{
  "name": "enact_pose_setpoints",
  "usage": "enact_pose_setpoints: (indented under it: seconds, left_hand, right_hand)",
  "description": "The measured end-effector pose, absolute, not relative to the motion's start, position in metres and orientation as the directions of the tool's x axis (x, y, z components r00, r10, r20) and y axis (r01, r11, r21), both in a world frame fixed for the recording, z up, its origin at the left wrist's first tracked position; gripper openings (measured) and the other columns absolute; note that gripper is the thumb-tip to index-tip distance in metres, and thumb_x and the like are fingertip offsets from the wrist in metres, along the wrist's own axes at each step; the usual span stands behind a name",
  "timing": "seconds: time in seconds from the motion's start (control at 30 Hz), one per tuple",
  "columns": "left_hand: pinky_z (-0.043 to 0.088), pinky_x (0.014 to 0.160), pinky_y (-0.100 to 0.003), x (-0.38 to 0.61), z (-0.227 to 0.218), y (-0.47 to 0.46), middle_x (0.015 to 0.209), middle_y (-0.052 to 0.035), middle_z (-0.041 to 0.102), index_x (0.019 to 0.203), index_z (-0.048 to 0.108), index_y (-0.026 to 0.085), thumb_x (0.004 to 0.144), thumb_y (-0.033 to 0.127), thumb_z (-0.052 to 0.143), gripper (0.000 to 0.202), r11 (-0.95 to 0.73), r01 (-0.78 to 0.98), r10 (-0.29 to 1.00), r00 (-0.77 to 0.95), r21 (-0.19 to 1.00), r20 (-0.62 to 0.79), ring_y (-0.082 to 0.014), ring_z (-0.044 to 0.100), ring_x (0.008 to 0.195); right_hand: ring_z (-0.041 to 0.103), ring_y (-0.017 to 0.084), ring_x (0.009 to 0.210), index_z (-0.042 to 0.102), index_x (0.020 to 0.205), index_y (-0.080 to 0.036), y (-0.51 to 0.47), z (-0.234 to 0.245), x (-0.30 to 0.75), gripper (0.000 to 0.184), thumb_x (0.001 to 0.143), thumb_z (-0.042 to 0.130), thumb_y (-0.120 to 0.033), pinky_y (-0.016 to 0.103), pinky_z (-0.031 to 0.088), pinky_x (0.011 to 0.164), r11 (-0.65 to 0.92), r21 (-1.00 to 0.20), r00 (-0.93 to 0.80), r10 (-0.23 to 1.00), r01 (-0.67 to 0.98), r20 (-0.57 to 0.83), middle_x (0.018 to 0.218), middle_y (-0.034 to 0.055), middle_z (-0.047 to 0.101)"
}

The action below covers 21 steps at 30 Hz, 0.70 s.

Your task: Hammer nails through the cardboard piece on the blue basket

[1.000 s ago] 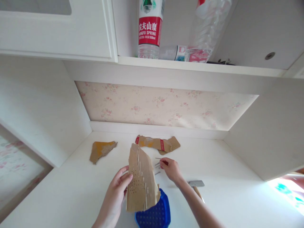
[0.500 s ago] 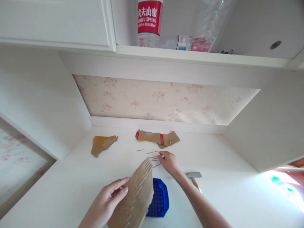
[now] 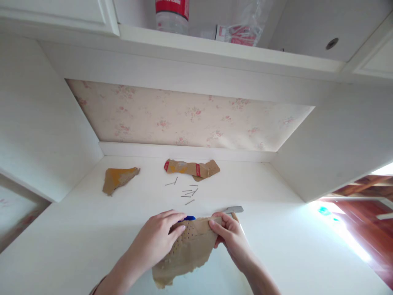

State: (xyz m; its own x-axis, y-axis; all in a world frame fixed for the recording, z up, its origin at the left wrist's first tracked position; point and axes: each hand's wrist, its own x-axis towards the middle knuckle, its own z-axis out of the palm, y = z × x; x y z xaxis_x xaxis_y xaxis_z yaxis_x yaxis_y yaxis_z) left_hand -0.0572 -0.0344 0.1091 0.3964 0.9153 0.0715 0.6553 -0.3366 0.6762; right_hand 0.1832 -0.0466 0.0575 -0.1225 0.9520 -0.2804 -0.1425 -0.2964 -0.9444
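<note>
A torn piece of cardboard (image 3: 192,254) with rows of small punched holes is held between my two hands. My left hand (image 3: 162,235) is closed on its upper left part, thumb on the near face. At the upper right corner my right hand (image 3: 230,237) pinches the edge between thumb and fingers. Behind the cardboard a bit of the blue plastic tray (image 3: 190,218) shows; the rest of it is hidden. Several loose nails (image 3: 187,193) lie on the white surface beyond my hands. A hammer (image 3: 235,209) rests just past my right hand, its handle partly covered.
Two more torn cardboard scraps, one at left (image 3: 116,180) and a strip with red tape (image 3: 184,167), lie toward the back of the white tabletop (image 3: 260,184). Overhead, a shelf (image 3: 230,51) holds a red-labelled bottle (image 3: 172,16) and crumpled clear plastic (image 3: 245,28). Side panels enclose both ends.
My right hand has left the nails and come back to grip the cardboard's right edge. The cardboard has turned flatter and covers most of the blue tray. The camera view has shifted.
</note>
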Motion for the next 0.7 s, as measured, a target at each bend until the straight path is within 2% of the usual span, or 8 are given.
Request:
enact_pose_setpoints:
  seconds: [0.17,0.27,0.37,0.47,0.57,0.7]
  left_hand:
    - [0.049,0.095,-0.035,-0.039,0.089,-0.062,0.117,-0.0054,0.068,0.112,0.069,0.024,0.095,0.024,0.05,0.026,-0.516,0.759,0.846,0.38,0.397,0.373,-0.0218,0.062,0.107]
    - [0.049,0.093,-0.031,-0.026,0.075,-0.08,0.119,-0.0042,0.068,0.116,0.068,0.022,0.092,0.034,0.057,0.028,-0.617,0.749,0.74,0.448,0.24,0.502,-0.0214,0.061,0.109]
    - [0.044,0.096,-0.031,-0.013,0.063,-0.089,0.121,-0.0018,0.069,0.116,0.068,0.022,0.091,0.043,0.057,0.035,-0.643,0.76,0.654,0.481,0.095,0.583,-0.0217,0.061,0.109]
    - [0.036,0.102,-0.032,-0.007,0.053,-0.089,0.12,0.0011,0.07,0.114,0.069,0.022,0.093,0.033,0.053,0.028,-0.623,0.781,0.649,0.489,0.039,0.583,-0.0201,0.06,0.108]
    - [0.031,0.106,-0.033,-0.005,0.045,-0.088,0.122,0.0022,0.069,0.117,0.068,0.023,0.093,0.023,0.05,0.03,-0.616,0.787,0.654,0.494,0.023,0.573,-0.0197,0.059,0.108]
    - [0.028,0.108,-0.035,-0.003,0.039,-0.088,0.122,0.0004,0.069,0.116,0.068,0.023,0.091,0.02,0.048,0.032,-0.605,0.794,0.668,0.463,0.062,0.583,-0.0203,0.057,0.109]
  right_hand:
    - [0.053,0.011,0.059,0.064,0.088,-0.017,-0.059,0.032,0.18,0.035,0.078,0.074,-0.049,0.021,0.047,0.048,-0.329,-0.915,0.037,0.937,-0.235,-0.347,0.07,-0.001,0.058]
    - [0.053,0.011,0.058,0.064,0.088,-0.018,-0.062,0.021,0.179,0.037,0.075,0.076,-0.05,0.021,0.047,0.047,-0.338,-0.907,0.092,0.925,-0.251,-0.37,0.068,-0.0018,0.057]
    - [0.054,0.012,0.058,0.064,0.089,-0.018,-0.062,0.016,0.18,0.037,0.075,0.076,-0.05,0.022,0.048,0.048,-0.343,-0.907,0.113,0.919,-0.244,-0.378,0.068,-0.0018,0.059]
    - [0.055,0.013,0.058,0.065,0.089,-0.018,-0.059,0.016,0.182,0.037,0.073,0.076,-0.05,0.022,0.048,0.047,-0.355,-0.911,0.113,0.917,-0.211,-0.383,0.068,-0.0016,0.06]
    - [0.056,0.013,0.057,0.066,0.088,-0.017,-0.053,0.019,0.184,0.036,0.074,0.075,-0.049,0.023,0.05,0.047,-0.364,-0.919,0.103,0.919,-0.154,-0.381,0.066,-0.0016,0.06]
    - [0.057,0.014,0.058,0.067,0.085,-0.016,-0.046,0.027,0.188,0.032,0.072,0.077,-0.044,0.023,0.049,0.047,-0.374,-0.925,0.083,0.922,-0.071,-0.379,0.063,-0.0014,0.06]
